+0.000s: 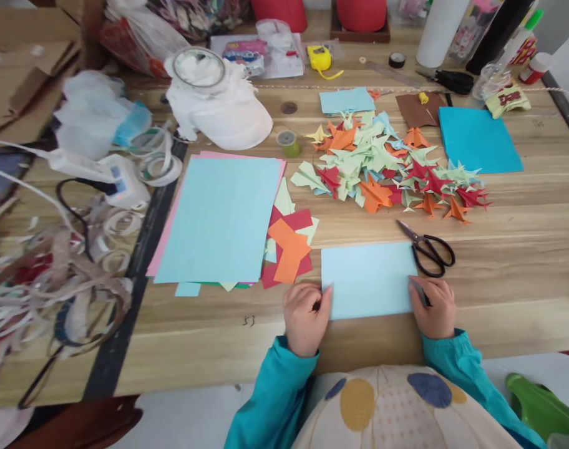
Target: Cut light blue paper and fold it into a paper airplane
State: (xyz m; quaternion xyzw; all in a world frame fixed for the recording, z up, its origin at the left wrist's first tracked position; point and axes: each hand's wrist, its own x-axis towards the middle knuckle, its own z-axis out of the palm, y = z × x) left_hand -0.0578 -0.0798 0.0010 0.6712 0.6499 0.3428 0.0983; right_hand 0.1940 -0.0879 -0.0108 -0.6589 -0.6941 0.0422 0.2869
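Left hand (307,318): fingers curled, appearing to pinch the left edge of the blue sheet (369,280) near its lower corner. Right hand (434,307): fingers curled likewise, appearing to pinch the right edge. The sheet lies flat on the worktop (523,249), lower centre of the frame; whether it is doubled cannot be told. Scissors (416,237) lie at its upper right corner; contact cannot be confirmed.

Left of the sheet: orange paper (291,249) over red pieces; farther left, the large sheets (219,218), stacked.

Upper right of centre: a pile of folded shapes (378,156), judged finished. The blue sheet shows no such shaping; judged early-stage. Large sheets, judged unworked, remain.
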